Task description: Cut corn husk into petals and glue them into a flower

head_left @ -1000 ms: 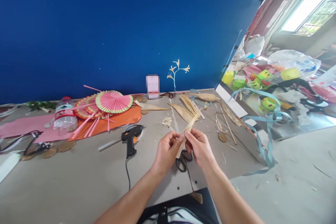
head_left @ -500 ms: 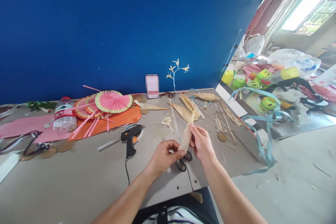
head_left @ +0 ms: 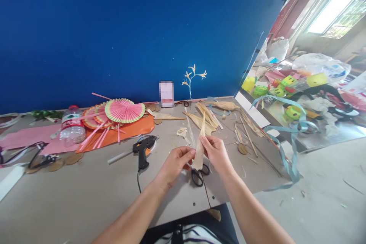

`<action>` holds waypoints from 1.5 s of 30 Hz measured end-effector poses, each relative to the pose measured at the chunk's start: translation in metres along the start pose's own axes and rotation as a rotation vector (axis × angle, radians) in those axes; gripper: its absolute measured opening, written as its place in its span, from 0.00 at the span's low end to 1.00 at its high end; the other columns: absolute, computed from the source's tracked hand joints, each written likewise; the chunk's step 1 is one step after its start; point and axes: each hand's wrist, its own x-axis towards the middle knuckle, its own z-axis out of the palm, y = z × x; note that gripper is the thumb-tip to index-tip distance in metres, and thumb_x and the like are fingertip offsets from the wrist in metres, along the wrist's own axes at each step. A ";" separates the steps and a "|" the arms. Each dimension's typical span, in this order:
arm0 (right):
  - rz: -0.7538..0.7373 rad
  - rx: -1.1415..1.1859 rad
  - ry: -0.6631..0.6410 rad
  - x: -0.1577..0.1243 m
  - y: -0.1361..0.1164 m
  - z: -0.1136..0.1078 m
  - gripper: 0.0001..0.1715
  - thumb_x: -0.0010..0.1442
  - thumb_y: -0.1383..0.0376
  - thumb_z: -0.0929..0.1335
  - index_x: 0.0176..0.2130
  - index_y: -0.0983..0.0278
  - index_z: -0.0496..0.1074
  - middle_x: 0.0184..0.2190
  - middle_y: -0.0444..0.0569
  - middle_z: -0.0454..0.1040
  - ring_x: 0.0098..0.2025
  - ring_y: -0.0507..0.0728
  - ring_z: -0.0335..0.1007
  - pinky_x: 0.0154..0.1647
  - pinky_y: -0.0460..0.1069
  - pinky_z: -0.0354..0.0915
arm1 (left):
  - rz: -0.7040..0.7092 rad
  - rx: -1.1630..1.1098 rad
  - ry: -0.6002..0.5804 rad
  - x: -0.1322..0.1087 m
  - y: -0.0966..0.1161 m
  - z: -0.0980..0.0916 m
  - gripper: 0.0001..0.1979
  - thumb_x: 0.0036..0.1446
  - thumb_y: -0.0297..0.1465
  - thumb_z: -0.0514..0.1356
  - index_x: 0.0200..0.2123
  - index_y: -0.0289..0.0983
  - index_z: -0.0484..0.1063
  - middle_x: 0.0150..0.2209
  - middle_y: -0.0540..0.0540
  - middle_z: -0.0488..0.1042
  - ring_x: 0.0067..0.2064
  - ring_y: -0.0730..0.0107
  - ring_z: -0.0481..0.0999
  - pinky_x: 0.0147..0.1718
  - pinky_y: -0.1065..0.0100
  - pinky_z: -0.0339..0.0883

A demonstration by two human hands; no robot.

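Your right hand (head_left: 217, 153) has the husk (head_left: 199, 157) pinched partway up, narrow tip pointing away from you, left hand (head_left: 175, 163) half-curled at its left edge, can't tell if gripping.

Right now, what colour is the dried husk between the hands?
The dried husk is pale beige, best seen in the head view.

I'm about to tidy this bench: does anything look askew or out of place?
Two things: the pale-blue ribbon straggles in loose loops over the table's right edge, and a tan, husk-like scrap shows past the front edge, apart from the dried husk in the right hand.
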 end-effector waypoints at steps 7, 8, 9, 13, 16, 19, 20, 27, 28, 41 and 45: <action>0.010 -0.128 -0.081 -0.001 0.000 0.003 0.22 0.52 0.51 0.62 0.19 0.65 0.60 0.13 0.38 0.53 0.16 0.46 0.46 0.17 0.43 0.47 | -0.039 -0.077 0.049 0.003 0.000 0.003 0.13 0.40 0.37 0.64 0.21 0.32 0.70 0.18 0.51 0.66 0.21 0.78 0.64 0.20 0.76 0.59; 0.010 -0.176 -0.067 -0.001 -0.001 0.001 0.22 0.53 0.51 0.61 0.21 0.65 0.61 0.14 0.38 0.55 0.16 0.47 0.47 0.17 0.43 0.48 | -0.034 -0.093 0.080 0.003 0.000 0.002 0.12 0.40 0.37 0.64 0.21 0.33 0.71 0.18 0.51 0.67 0.21 0.77 0.65 0.20 0.75 0.60; 0.004 -0.243 -0.050 -0.003 -0.001 -0.002 0.21 0.54 0.51 0.60 0.22 0.65 0.63 0.15 0.39 0.58 0.16 0.47 0.49 0.18 0.44 0.49 | -0.027 -0.112 0.120 0.004 0.000 0.001 0.12 0.40 0.37 0.64 0.21 0.33 0.71 0.19 0.50 0.68 0.21 0.77 0.66 0.21 0.75 0.61; -0.035 -0.721 -0.171 -0.018 -0.002 -0.016 0.12 0.53 0.58 0.63 0.26 0.64 0.68 0.21 0.44 0.69 0.23 0.50 0.61 0.25 0.44 0.53 | -0.008 -0.215 0.288 0.006 0.001 -0.010 0.12 0.40 0.37 0.64 0.24 0.33 0.73 0.22 0.49 0.73 0.25 0.74 0.70 0.24 0.74 0.64; -0.050 -1.112 -0.322 -0.036 0.003 -0.020 0.07 0.51 0.61 0.65 0.29 0.63 0.69 0.27 0.46 0.72 0.28 0.54 0.66 0.26 0.45 0.52 | 0.015 -0.287 0.353 0.007 0.001 -0.018 0.13 0.38 0.37 0.65 0.26 0.33 0.74 0.24 0.48 0.74 0.26 0.74 0.71 0.23 0.75 0.64; -0.024 -1.326 -0.360 -0.049 0.013 -0.015 0.10 0.51 0.61 0.65 0.34 0.64 0.67 0.32 0.50 0.72 0.31 0.57 0.69 0.26 0.46 0.52 | 0.045 -0.309 0.361 0.007 0.002 -0.020 0.13 0.39 0.37 0.65 0.25 0.33 0.74 0.24 0.47 0.74 0.26 0.75 0.72 0.23 0.76 0.64; -0.008 -1.365 -0.362 -0.052 0.016 -0.013 0.10 0.52 0.61 0.64 0.35 0.64 0.66 0.33 0.51 0.72 0.31 0.57 0.70 0.26 0.47 0.52 | 0.052 -0.309 0.362 0.007 0.003 -0.020 0.13 0.39 0.37 0.65 0.25 0.33 0.74 0.24 0.47 0.74 0.26 0.75 0.72 0.23 0.76 0.64; 0.064 -1.304 -0.321 -0.053 0.021 -0.015 0.03 0.48 0.68 0.63 0.28 0.64 0.66 0.26 0.49 0.72 0.29 0.56 0.69 0.25 0.46 0.52 | 0.090 -0.315 0.373 0.003 0.010 -0.019 0.11 0.40 0.36 0.65 0.25 0.33 0.73 0.23 0.48 0.74 0.27 0.75 0.72 0.24 0.76 0.64; 0.084 -1.213 -0.313 -0.052 0.021 -0.019 0.02 0.47 0.68 0.63 0.27 0.64 0.66 0.25 0.48 0.71 0.28 0.55 0.68 0.25 0.46 0.53 | 0.096 -0.318 0.382 0.003 0.011 -0.020 0.11 0.40 0.36 0.65 0.24 0.33 0.73 0.23 0.48 0.74 0.27 0.74 0.72 0.24 0.76 0.64; 0.287 0.069 -0.331 -0.070 0.014 -0.020 0.24 0.37 0.53 0.72 0.28 0.66 0.63 0.18 0.39 0.59 0.19 0.46 0.48 0.17 0.42 0.48 | 0.134 -0.396 0.454 0.003 0.025 -0.023 0.14 0.39 0.35 0.65 0.30 0.33 0.71 0.31 0.46 0.75 0.28 0.73 0.73 0.22 0.75 0.65; 0.222 -0.096 -0.351 -0.071 0.017 -0.018 0.21 0.40 0.55 0.72 0.28 0.66 0.64 0.19 0.40 0.58 0.21 0.47 0.48 0.19 0.42 0.49 | 0.128 -0.406 0.444 0.002 0.026 -0.023 0.15 0.38 0.35 0.65 0.30 0.33 0.71 0.31 0.45 0.75 0.27 0.73 0.74 0.21 0.75 0.65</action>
